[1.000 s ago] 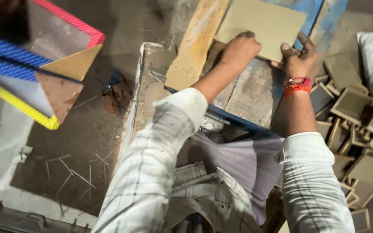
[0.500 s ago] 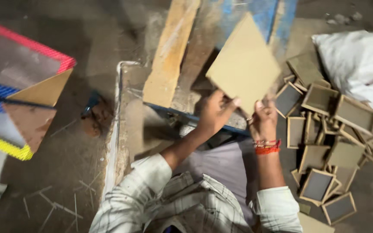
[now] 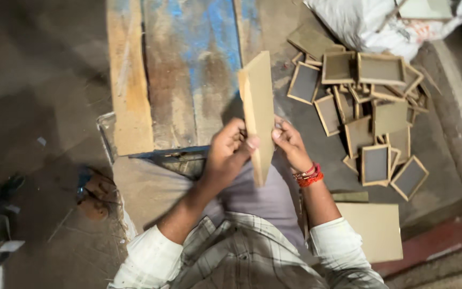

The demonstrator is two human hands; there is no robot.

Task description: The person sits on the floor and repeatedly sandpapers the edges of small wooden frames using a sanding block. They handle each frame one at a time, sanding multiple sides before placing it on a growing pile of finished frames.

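Since half a second ago your board has turned from face-on to edge-on, and both hands have drawn in over your lap; the view has swung toward the pile on the floor.

Item 1, board: thin tan sheet, held upright and slightly tilted, its narrow edge toward the camera. It hangs in the air above the near edge of the blue-painted plank, resting on nothing.

Item 2, left hand: fingers curled nearly closed, thumb pressed to the board's left face near its lower end.

Item 3, right hand: fingers bent close, thumb tip on the right face opposite the left thumb; red bangles at the wrist. You hold the board by a pinch from both sides, not a full wrap.

Item 4, surroundings: pale wooden plank along the blue plank's left edge; heap of small framed panels on the floor to your right; white sack beyond it; a flat tan sheet by your right knee.

Risk, as judged: the grip sits low, so the tall upper part may tip or twist out of the pinch. A slip would likely drop it edge-first onto the blue plank or into the framed panels, chipping a corner. The raw edge could also scrape your thumbs if it slides.
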